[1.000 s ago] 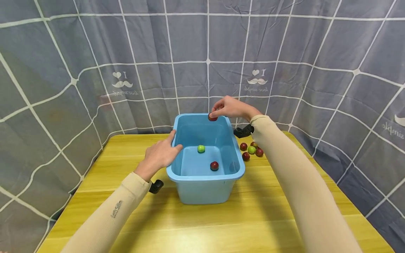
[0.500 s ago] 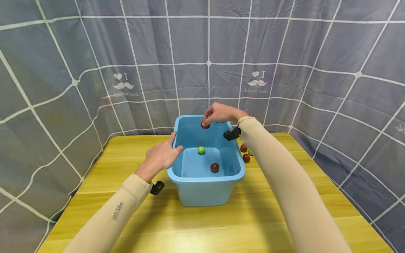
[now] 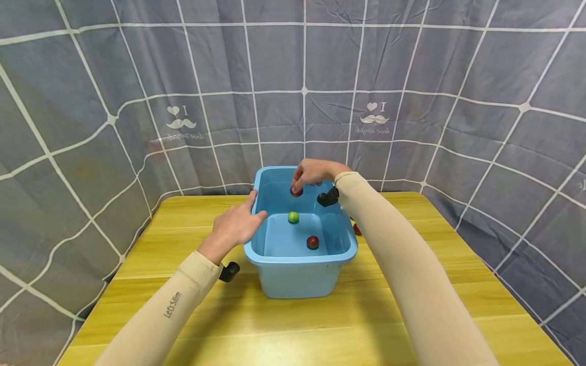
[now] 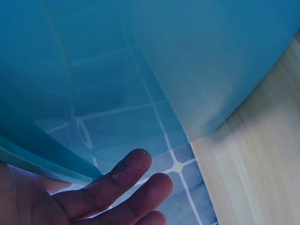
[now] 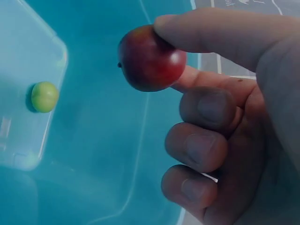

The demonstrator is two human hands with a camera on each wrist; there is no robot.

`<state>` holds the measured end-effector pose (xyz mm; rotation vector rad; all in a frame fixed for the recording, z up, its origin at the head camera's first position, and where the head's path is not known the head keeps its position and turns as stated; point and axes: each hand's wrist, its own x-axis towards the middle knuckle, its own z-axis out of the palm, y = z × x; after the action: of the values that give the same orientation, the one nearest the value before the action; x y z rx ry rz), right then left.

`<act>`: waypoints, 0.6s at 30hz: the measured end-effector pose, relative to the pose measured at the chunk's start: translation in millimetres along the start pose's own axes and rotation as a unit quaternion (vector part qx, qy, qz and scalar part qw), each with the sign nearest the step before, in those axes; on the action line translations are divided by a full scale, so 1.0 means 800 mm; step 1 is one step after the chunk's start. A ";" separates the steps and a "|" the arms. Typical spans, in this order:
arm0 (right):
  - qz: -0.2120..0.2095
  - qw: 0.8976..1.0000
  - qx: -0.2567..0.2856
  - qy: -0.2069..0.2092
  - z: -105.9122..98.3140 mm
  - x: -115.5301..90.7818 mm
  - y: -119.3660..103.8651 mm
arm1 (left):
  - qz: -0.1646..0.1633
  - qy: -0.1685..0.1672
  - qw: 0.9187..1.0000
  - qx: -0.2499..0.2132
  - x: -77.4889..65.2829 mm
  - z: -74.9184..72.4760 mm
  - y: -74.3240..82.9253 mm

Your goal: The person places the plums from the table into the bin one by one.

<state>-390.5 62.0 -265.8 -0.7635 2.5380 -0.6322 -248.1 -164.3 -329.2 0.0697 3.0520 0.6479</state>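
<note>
Fruit, round and dark red, hangs in the narrow pinch of the right hand, over the floor of the blue tub, as my remote feed shows. Below that grip sits a green fruit; farther toward the tub's near end lies a second red fruit. To the grip's left, the left hand holds the rim, thumb inside, fingers outside. I judge a slip the chief risk: the pinch catches only one side of a smooth, glossy ball, which could drop and knock the green fruit. Against half a second earlier, I see the right hand lower, its fruit down with it; the left hand has kept its place.
</note>
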 end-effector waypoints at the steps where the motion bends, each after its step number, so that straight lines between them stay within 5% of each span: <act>1: 0.004 1.000 -0.002 -0.005 0.001 0.000 0.001 | 0.000 0.001 1.000 0.000 0.000 0.000 0.000; 18: 0.008 1.000 -0.003 -0.014 -0.003 -0.011 0.006 | -0.001 -0.002 1.000 0.000 0.002 -0.001 0.001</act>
<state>-386.6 71.3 -264.3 -0.7481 2.5188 -0.6040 -249.4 -164.1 -328.2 0.0679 3.0489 0.6462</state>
